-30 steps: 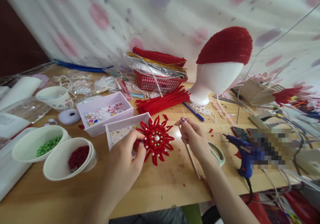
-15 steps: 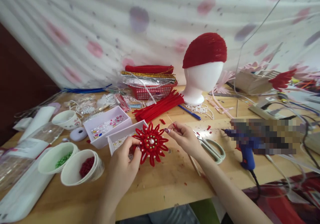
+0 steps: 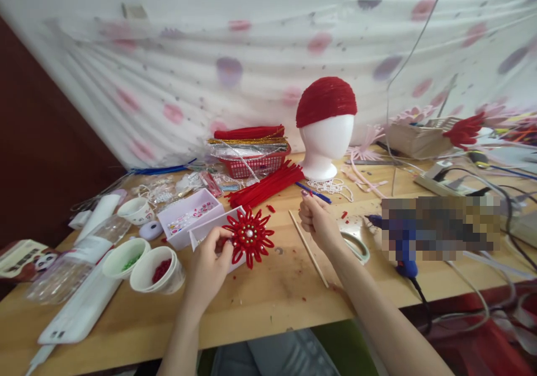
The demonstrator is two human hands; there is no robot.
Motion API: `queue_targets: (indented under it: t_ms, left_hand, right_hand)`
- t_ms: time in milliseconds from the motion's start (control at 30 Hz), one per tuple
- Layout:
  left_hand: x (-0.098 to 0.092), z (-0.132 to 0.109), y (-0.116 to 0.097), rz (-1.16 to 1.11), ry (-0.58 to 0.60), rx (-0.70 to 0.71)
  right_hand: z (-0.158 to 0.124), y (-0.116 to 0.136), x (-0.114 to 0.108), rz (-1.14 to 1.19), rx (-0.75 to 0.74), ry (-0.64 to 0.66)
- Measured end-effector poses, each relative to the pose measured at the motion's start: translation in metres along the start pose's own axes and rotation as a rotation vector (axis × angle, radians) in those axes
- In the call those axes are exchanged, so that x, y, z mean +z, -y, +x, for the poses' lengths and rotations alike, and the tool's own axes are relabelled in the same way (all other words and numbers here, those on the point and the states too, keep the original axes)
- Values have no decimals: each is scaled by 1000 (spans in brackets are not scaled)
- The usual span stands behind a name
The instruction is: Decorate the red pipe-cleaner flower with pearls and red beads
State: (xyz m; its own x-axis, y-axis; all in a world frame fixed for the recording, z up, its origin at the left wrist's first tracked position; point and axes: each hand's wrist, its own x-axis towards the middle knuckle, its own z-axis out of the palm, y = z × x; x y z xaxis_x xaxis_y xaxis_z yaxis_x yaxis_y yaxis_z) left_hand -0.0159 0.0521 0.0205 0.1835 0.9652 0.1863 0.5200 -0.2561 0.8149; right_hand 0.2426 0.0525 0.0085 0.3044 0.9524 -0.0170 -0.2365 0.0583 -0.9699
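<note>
Red flower (image 3: 250, 236) up over the desk (image 3: 268, 303), its left edge clamped between the left hand's (image 3: 212, 253) thumb and fingers! Right hand (image 3: 319, 223) well apart, fingers curled together; what's inside, can't tell. Forearm covers part of the scissors (image 3: 364, 251); pixelation masks the glue gun (image 3: 406, 250).

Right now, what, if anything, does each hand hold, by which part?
The left hand pinches the beaded flower by its left edge. The right hand is curled closed; whether it holds anything is unclear.
</note>
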Motion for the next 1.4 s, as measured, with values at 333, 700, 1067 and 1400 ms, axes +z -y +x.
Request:
queue_targets:
  t_ms: [333,700,1067,1400]
  left_hand:
    - [3,-1,-7,-4,-64,35]
    - [2,-2,-9,-15,-60,59]
    - [2,-2,-6,-73,-23,64]
    - [4,1,-2,-127,15,89]
  right_hand:
    - [8,14,18,-223,-31,105]
    - [1,22,18,-397,-188,170]
    - [22,26,35,-721,-227,383]
    - [34,29,47,-856,-89,546]
